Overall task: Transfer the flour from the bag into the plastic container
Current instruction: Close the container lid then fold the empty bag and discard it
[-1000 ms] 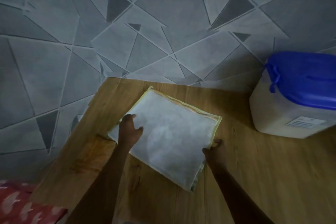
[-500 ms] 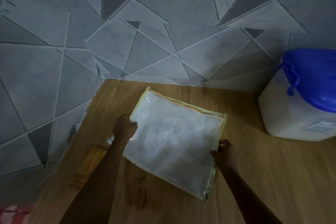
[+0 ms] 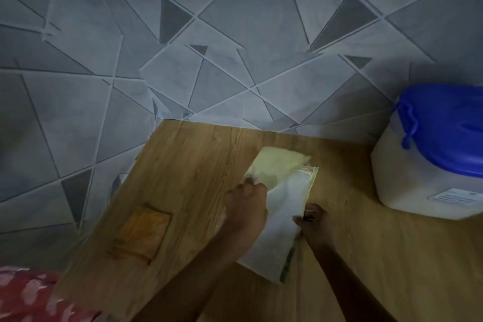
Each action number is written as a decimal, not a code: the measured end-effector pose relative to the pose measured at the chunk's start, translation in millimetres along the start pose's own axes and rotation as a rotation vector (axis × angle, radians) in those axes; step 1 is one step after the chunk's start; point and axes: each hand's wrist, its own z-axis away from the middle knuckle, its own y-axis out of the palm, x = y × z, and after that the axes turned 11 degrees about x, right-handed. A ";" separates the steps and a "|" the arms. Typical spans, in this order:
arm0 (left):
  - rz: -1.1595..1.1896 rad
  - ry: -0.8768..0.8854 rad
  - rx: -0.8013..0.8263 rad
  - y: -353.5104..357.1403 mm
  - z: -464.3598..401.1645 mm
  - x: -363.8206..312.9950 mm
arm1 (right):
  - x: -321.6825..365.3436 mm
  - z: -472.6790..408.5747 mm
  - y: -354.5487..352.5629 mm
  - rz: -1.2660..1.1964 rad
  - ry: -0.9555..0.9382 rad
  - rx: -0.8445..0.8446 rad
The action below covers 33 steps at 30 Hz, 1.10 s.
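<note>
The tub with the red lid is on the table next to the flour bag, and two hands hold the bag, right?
Nearly: the lid is blue, not red, as the head view shows. The tub does sit beside the bag, gripped by the left hand and right hand.

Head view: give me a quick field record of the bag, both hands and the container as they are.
bag: on the wooden table, far end folded over, yellowish side up
left hand: grips the bag's left edge at the fold
right hand: pinches the bag's right edge
container: on the table, right of the bag
lid: blue, on the container
</note>
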 end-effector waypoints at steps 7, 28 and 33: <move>-0.082 -0.026 0.202 41.5 10.1 -75.6 | 2.5 -0.5 -14.2 -0.274 -0.048 0.028; 0.201 -0.285 0.002 94.7 -51.0 21.4 | 9.4 -28.6 -21.2 -0.043 0.077 0.108; 0.485 -0.241 0.194 106.9 -81.0 60.8 | 9.5 -30.7 -20.4 0.106 0.022 0.102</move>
